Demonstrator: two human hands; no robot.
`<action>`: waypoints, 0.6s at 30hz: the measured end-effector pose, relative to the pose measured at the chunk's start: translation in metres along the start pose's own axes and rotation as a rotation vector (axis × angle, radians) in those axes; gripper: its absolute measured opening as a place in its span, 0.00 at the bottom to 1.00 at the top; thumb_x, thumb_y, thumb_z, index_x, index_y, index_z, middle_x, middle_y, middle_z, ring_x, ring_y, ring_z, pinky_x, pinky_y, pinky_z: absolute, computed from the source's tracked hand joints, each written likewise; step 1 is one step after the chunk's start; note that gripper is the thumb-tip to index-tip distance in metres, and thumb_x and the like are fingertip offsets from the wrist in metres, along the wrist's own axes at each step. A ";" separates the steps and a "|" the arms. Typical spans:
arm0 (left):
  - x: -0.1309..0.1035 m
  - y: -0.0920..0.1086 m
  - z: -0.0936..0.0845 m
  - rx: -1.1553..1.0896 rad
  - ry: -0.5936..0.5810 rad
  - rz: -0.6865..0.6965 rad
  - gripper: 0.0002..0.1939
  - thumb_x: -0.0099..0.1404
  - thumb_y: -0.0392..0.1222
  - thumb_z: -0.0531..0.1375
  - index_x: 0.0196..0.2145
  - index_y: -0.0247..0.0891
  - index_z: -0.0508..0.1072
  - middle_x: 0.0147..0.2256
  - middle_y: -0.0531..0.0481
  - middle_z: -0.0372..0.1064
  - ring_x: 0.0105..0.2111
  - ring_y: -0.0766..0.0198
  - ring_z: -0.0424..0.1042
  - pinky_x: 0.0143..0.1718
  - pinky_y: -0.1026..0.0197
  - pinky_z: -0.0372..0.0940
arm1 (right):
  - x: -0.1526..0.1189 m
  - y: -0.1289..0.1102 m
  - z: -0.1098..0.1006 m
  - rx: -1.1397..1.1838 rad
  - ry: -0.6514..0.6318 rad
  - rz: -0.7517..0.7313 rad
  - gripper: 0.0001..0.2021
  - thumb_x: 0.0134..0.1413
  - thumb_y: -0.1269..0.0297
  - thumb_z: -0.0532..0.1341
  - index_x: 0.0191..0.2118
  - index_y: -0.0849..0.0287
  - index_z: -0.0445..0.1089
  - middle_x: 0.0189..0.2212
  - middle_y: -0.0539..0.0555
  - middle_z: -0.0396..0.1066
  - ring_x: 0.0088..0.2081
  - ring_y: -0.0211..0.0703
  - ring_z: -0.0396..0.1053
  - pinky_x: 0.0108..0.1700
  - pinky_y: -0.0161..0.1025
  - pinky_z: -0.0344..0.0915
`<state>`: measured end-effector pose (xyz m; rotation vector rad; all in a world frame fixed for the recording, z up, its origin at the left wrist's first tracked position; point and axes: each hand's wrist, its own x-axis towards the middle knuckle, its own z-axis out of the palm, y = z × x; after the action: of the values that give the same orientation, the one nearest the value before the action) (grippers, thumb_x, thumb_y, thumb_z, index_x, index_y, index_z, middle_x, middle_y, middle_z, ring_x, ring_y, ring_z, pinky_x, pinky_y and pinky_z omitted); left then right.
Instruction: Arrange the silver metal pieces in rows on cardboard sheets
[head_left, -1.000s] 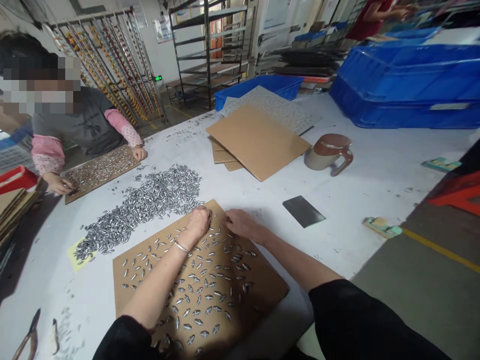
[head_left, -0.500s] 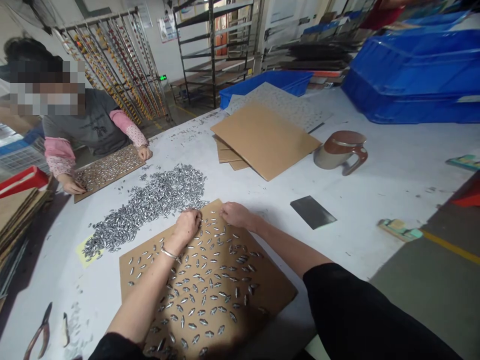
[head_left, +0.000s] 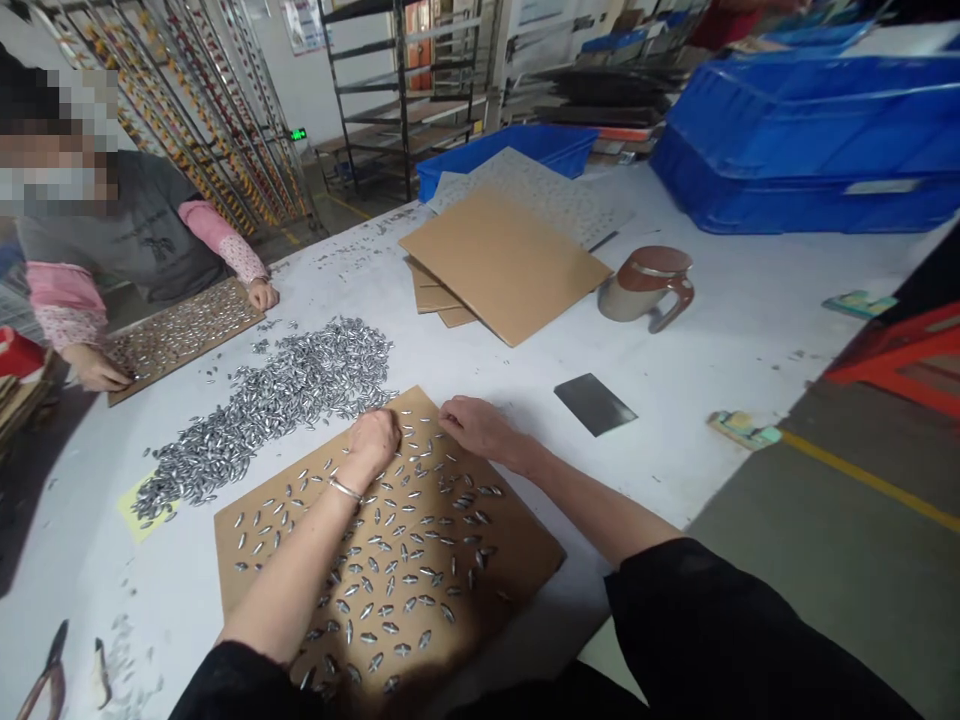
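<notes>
The desk (head_left: 480, 370) is overlaid by a cardboard sheet (head_left: 525, 550). Near its far corner, the curled left hand (head_left: 373, 440) and right hand (head_left: 476, 425) are parted slightly wider than a second ago; whether anything is gripped cannot be told. Between them, metal pieces (head_left: 408, 432) are exposed on the sheet, apparently placed.

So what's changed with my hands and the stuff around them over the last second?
Your left hand has shifted slightly left over the brown board, leaving a wider gap to your right hand by the board's far corner. Whether either hand took or released anything, I can't tell. The pile of silvery pieces, mug and dark block stayed put; only the camera's view of them shifted.
</notes>
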<state>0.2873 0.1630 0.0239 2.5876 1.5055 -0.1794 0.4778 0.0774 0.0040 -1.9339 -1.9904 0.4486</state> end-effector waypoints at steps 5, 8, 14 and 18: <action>-0.001 0.001 0.003 0.034 0.051 0.052 0.12 0.67 0.31 0.54 0.40 0.31 0.78 0.39 0.35 0.77 0.45 0.53 0.75 0.49 0.56 0.66 | -0.032 0.006 0.002 0.040 -0.014 -0.010 0.10 0.67 0.69 0.55 0.39 0.59 0.74 0.38 0.54 0.73 0.39 0.41 0.69 0.41 0.35 0.57; -0.003 0.002 0.001 0.036 0.047 0.089 0.13 0.66 0.30 0.54 0.40 0.31 0.78 0.40 0.35 0.76 0.43 0.52 0.75 0.48 0.56 0.67 | -0.042 0.001 0.006 0.063 -0.025 -0.019 0.11 0.68 0.68 0.54 0.40 0.60 0.75 0.38 0.55 0.73 0.39 0.41 0.70 0.42 0.35 0.58; -0.014 -0.001 -0.011 0.017 0.053 0.067 0.13 0.67 0.31 0.53 0.37 0.34 0.79 0.39 0.38 0.76 0.37 0.56 0.77 0.40 0.60 0.67 | -0.022 -0.033 0.015 -0.002 -0.086 -0.163 0.10 0.68 0.65 0.57 0.42 0.58 0.77 0.43 0.55 0.74 0.44 0.42 0.71 0.45 0.34 0.59; -0.032 -0.014 -0.020 0.006 0.090 0.026 0.13 0.68 0.32 0.53 0.39 0.33 0.79 0.39 0.37 0.76 0.39 0.54 0.77 0.40 0.59 0.67 | -0.002 -0.056 0.015 -0.153 -0.184 -0.203 0.14 0.68 0.66 0.54 0.40 0.58 0.78 0.43 0.58 0.76 0.43 0.45 0.72 0.43 0.35 0.60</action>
<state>0.2599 0.1461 0.0482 2.6515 1.5015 -0.0647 0.4206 0.0737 0.0152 -1.8061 -2.3741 0.4472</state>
